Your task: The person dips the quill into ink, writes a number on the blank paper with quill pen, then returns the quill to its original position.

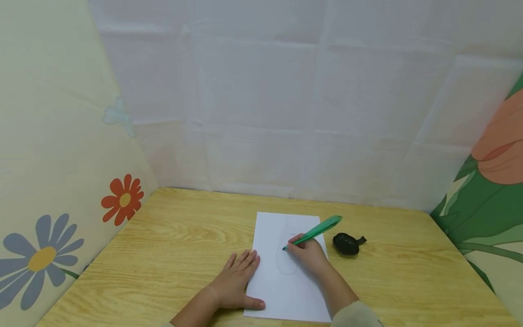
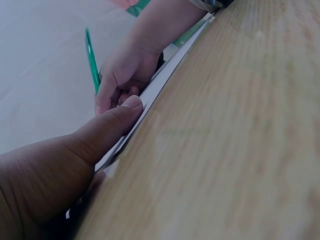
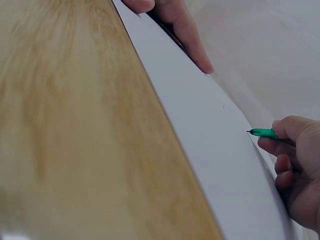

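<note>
A white sheet of paper (image 1: 302,295) lies on the wooden table, with a thin oval outline drawn near its middle. My right hand (image 1: 311,259) pinches a green pen (image 1: 323,227), its dark tip at the upper part of the outline and its back end slanting up to the right. In the right wrist view the pen's tip (image 3: 257,132) shows just beyond thumb and forefinger. My left hand (image 1: 234,284) rests flat with fingers spread, thumb and fingertips on the paper's left edge, the palm beside it.
A shiny black rounded object with a short flat tab (image 1: 346,244) lies on the table (image 1: 163,254) just right of the paper. A white cloth (image 1: 261,113) hangs behind the table. Flower-printed panels (image 1: 49,150) stand at the left and right sides.
</note>
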{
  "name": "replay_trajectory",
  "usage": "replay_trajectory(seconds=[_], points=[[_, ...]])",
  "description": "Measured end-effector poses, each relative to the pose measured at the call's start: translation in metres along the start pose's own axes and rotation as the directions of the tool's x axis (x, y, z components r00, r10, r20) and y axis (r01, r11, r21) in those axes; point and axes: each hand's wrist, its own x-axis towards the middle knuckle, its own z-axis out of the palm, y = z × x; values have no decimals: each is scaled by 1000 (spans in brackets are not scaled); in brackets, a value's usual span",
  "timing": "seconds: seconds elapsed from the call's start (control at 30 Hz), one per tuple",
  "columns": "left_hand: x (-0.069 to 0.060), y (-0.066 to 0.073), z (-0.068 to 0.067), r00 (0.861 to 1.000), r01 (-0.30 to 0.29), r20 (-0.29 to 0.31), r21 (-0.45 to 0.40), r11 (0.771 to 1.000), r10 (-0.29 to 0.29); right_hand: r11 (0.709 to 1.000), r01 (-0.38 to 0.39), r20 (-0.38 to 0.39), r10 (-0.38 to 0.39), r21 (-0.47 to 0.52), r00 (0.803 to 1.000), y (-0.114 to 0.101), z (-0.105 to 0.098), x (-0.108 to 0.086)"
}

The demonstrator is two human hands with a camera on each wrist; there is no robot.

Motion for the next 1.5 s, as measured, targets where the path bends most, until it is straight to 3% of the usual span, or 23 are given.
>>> replay_trajectory(seconds=[0.63, 0.97, 1.23, 1.5], points=[[0, 2, -3, 1000, 18, 19, 10, 1000, -18, 1000, -18, 28, 19, -15, 999, 0, 3, 1], [2, -5, 7, 1000, 3, -12, 16, 1000, -2, 1000, -3, 30, 3, -21, 1000, -1, 6, 1], [1, -3, 4, 999, -23, -29, 0, 1000, 23, 999, 17, 47, -15, -37, 999, -1, 7, 1], [2, -5, 7, 1000, 4, -15, 26, 1000, -4, 999, 17, 68, -15, -38, 998, 1, 8, 2]])
